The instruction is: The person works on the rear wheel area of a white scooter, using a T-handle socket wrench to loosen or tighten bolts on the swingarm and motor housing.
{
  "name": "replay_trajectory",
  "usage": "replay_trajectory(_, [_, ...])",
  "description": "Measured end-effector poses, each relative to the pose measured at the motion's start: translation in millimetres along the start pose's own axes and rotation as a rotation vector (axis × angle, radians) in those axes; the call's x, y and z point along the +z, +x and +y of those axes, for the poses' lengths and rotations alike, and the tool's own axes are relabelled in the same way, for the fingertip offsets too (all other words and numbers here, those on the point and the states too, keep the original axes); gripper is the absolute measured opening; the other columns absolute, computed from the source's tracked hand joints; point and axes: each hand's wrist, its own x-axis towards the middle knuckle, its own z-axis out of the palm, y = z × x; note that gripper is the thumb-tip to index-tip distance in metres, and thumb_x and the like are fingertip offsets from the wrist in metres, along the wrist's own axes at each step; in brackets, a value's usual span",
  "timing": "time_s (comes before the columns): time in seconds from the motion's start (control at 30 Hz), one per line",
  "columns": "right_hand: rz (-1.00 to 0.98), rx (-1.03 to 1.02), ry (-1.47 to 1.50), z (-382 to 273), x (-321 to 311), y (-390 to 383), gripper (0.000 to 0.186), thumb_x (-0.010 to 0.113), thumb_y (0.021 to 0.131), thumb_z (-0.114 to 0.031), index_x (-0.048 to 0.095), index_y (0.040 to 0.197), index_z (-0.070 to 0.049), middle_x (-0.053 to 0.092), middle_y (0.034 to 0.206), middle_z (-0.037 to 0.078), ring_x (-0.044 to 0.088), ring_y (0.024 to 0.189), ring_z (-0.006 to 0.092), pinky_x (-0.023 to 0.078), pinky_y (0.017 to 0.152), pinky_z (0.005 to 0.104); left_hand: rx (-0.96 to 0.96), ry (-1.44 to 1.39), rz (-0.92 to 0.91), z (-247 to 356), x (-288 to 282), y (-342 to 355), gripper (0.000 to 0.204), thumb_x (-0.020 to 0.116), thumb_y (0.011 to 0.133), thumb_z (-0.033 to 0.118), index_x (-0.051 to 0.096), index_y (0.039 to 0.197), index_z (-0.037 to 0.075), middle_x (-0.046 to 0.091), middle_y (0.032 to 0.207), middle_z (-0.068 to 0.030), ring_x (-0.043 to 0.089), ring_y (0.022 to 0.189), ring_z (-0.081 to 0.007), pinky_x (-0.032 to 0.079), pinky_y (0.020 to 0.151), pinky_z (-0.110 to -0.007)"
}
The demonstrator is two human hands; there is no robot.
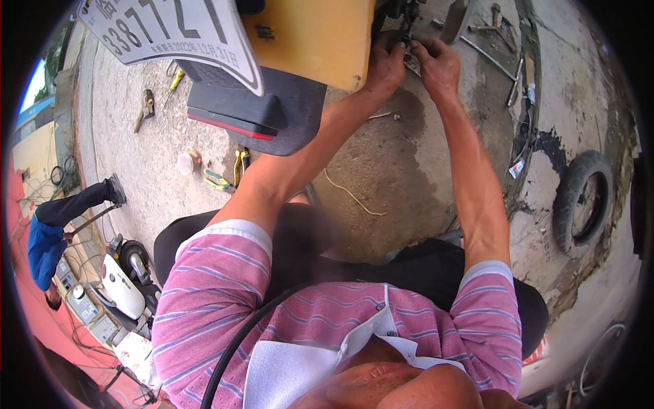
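My left hand [386,66] and my right hand [437,67] are close together at the top of the view. Both reach up to a dark, greasy mechanical part [407,26] on the underside of a vehicle. The fingers of each hand are bent and closed at that part; what exactly they pinch is too small and dark to name. Beside my left hand hangs a yellow panel [313,42]. Left of it are a white number plate [170,34] and a black mudguard [289,112] with a red reflector strip [231,128]. The mudguard overlaps my left forearm.
On the concrete to the left lie pliers [241,165], locking pliers [145,110], a yellow-handled tool [177,80] and a small round tub [189,162]. A long metal bar [489,58] and a tyre [563,211] lie right. A person [44,249] and white scooter [122,288] are far left.
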Motion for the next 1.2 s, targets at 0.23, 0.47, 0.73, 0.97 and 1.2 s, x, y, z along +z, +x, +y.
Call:
replay_trajectory(0.23, [-0.028, 0.113, -0.066, -14.3, -1.1, 1.2, 0.028, 0.069, 0.09, -0.023, 0.074, 0.107, -0.001, 0.076, 0.089, 0.008, 0.068, 0.08, 0.0121, 0.052, 0.073, 0.0279, 0.101, 0.135, 0.037, -13.2, -4.1, 5.0, 0.029, 0.054, 0.095, 0.009, 0.059, 0.122, 0.001, 0.068, 0.107, -0.0111, 0.068, 0.093, -0.0204, 0.056, 0.079, -0.033])
replay_trajectory(0.47, [-0.106, 0.229, -0.016, -28.8, -6.4, 1.3, 0.028, 0.067, 0.091, -0.024, 0.074, 0.105, -0.001, 0.075, 0.089, 0.009, 0.067, 0.077, 0.0138, 0.052, 0.073, 0.0294, 0.139, 0.21, 0.081, 8.8, -3.1, -7.3, 0.032, 0.059, 0.091, 0.015, 0.061, 0.12, 0.001, 0.07, 0.109, -0.0142, 0.068, 0.1, -0.0255, 0.052, 0.091, -0.036])
replay_trajectory(0.73, [-0.212, 0.261, -0.021, -8.6, -13.9, 19.1, 0.029, 0.061, 0.093, -0.027, 0.072, 0.104, -0.003, 0.072, 0.089, 0.004, 0.066, 0.081, 0.0134, 0.049, 0.073, 0.0287, 0.213, 0.446, 0.117, 2.1, 3.1, -3.5, 0.033, 0.065, 0.087, 0.015, 0.062, 0.116, 0.0, 0.07, 0.103, -0.014, 0.069, 0.095, -0.0255, 0.054, 0.084, -0.036])
replay_trajectory(0.97, [-0.326, 0.269, -0.022, -6.3, -20.2, 31.8, 0.033, 0.057, 0.093, -0.033, 0.07, 0.112, -0.009, 0.071, 0.1, 0.001, 0.066, 0.091, 0.0132, 0.048, 0.078, 0.0315, 0.301, 0.469, 0.261, -15.6, 14.9, 5.2, 0.034, 0.07, 0.082, 0.018, 0.061, 0.111, 0.002, 0.069, 0.094, -0.0123, 0.069, 0.087, -0.0262, 0.055, 0.079, -0.037])
replay_trajectory(1.2, [-0.271, 0.476, 0.17, 7.1, -19.6, 50.0, 0.029, 0.058, 0.093, -0.036, 0.07, 0.109, -0.015, 0.071, 0.101, -0.001, 0.065, 0.091, 0.0101, 0.045, 0.075, 0.0251, 0.186, 0.301, 0.258, 0.3, 22.1, -7.0, 0.031, 0.068, 0.083, 0.024, 0.061, 0.105, 0.004, 0.07, 0.091, -0.0134, 0.068, 0.084, -0.0325, 0.054, 0.079, -0.043])
